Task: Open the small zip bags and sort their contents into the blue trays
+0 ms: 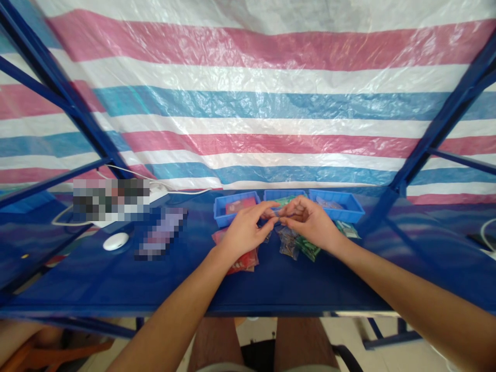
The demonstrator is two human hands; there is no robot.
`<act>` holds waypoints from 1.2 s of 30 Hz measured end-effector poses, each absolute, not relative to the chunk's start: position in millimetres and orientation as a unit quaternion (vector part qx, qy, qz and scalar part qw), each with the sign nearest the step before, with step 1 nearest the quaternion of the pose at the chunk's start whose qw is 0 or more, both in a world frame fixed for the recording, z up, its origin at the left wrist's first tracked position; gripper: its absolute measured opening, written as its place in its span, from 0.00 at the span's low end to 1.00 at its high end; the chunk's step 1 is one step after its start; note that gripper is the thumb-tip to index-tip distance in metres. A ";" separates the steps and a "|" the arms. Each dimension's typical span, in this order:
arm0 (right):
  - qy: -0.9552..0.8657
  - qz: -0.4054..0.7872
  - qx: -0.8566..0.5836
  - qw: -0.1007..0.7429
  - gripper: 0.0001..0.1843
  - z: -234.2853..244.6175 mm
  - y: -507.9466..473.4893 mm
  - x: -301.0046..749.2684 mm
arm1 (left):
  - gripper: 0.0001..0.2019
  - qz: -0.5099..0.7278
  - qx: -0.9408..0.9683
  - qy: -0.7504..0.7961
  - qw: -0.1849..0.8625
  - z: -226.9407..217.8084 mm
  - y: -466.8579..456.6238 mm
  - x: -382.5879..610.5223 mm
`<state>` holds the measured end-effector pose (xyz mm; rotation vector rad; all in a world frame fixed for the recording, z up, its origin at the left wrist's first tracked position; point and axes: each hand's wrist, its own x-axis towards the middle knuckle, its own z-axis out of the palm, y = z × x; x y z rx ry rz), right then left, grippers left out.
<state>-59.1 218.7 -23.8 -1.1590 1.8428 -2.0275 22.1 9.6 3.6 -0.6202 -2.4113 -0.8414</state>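
My left hand (248, 227) and my right hand (310, 222) meet above the blue table, fingertips pinched close together. Between them is a small, see-through piece of plastic (276, 211), perhaps part of a little bag; the fingers cover most of it. Red packets (244, 263) lie in a pile under my left hand. Beneath my right hand are clear bags of small parts (289, 244) and green packets (309, 250). Just behind stand three blue bins: the left bin (221, 221) has red packets, the middle bin (284, 193) green ones, and the right bin (354, 213) clear, pale ones.
On the left of the blue table (271, 294) lie a white rounded object (116, 241), a blurred-out flat item (163, 232) and a white cable (62, 223). Blue frame posts (437, 113) flank a striped plastic sheet (263, 108) behind the table.
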 end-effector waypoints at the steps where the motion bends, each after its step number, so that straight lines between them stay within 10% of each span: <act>1: 0.597 -0.699 -0.381 0.096 0.15 -25.0 217.3 -59.0 | 0.18 -0.321 -0.227 -0.884 0.253 3.7 11.3 22.1; 36: 0.648 -0.641 -0.385 0.146 0.16 -20.6 219.3 -56.4 | 0.29 -0.359 -0.229 -0.879 0.213 7.8 29.8 29.1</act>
